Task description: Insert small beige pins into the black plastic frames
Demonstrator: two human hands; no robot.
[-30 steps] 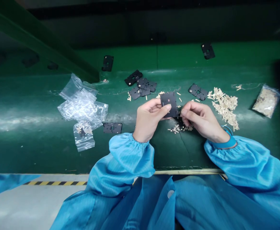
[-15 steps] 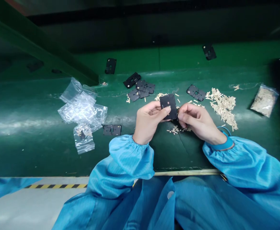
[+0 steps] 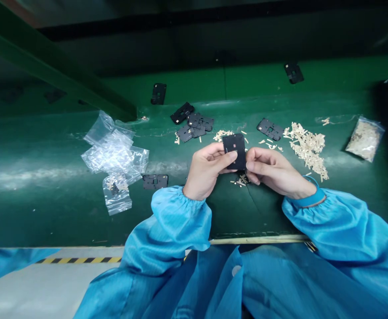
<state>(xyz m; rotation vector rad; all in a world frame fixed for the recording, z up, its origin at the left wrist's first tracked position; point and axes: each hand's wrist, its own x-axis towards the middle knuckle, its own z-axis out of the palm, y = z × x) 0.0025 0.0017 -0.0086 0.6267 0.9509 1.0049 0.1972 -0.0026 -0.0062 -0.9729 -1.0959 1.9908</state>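
Note:
My left hand [image 3: 203, 170] is closed on a flat black plastic plate [image 3: 234, 144], thumb on its face and fingers behind. The plate is tilted up and shows a small reddish square. At the plate's right edge my right hand [image 3: 267, 168] is pinched, its fingertips touching or very near the edge; what is between them, if anything, is hidden. Beneath the hands lie small pale and dark bits [image 3: 239, 180]. Just behind the plate, more pale strips [image 3: 222, 134] are scattered on the green bench [image 3: 180, 221].
Several similar black plates [image 3: 199, 122] overlap behind my left hand; another plate [image 3: 270, 128] sits beside a pile of pale strips [image 3: 308, 148]. A bag of pale pieces [image 3: 366, 139] is at right. Clear plastic bags [image 3: 110, 148] are heaped at left, near a green post [image 3: 81, 73].
The plate in my left hand has moved slightly down and is turned a little more upright. My right hand stays at its right edge, slightly lower. The view has shifted a little.

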